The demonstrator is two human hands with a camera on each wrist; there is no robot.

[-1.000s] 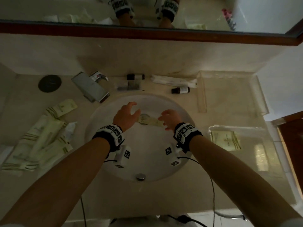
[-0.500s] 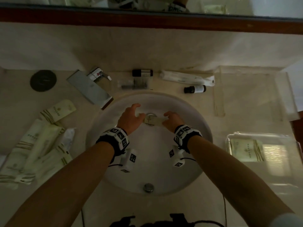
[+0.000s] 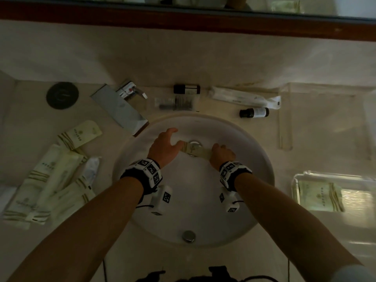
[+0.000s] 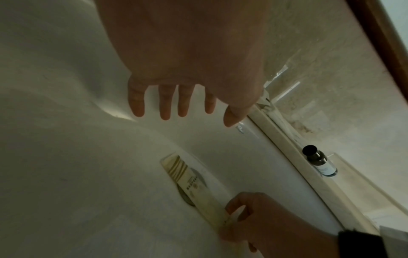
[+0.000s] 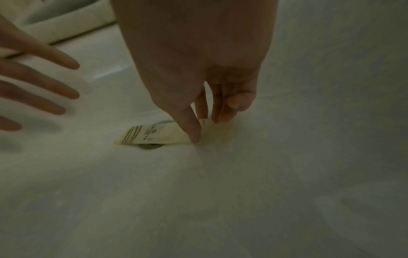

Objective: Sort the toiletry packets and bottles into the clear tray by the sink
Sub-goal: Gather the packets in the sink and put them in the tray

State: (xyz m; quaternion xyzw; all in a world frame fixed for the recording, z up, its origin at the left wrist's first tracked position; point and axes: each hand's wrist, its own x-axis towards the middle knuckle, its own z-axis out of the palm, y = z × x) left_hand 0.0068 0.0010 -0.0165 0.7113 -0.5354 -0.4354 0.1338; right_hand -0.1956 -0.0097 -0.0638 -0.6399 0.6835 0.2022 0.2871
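A cream packet (image 3: pixel 193 151) with gold stripes lies flat at the bottom of the sink (image 3: pixel 254 176), across the drain (image 3: pixel 195 143). The right hand (image 3: pixel 221 154) is pinching the packet's plain end between thumb and fingertips (image 5: pixel 195 137), while the striped end points toward the left hand (image 3: pixel 162 148), which hovers beside it with fingers spread and relaxed, holding nothing.

The packet looks thin, light and floppy, and it sits against smooth porcelain, so a flat slide would probably let it slip; nipping an edge and peeling it up, as the right hand appears to be doing, is the sensible grip. In the dim right wrist view it is hard to say whether the end has left the basin surface yet.

The clear tray (image 3: pixel 297 180) sits on the counter at the sink's right edge and already holds 1 packet (image 3: pixel 320 197). A pile of similar packets (image 3: pixel 50 180) waits on the counter's left side. Along the back edge of the counter lie 2 small dark-capped bottles (image 3: pixel 254 112), (image 3: pixel 186 88) and a long white wrapped item (image 3: pixel 244 97), none yet in the tray.
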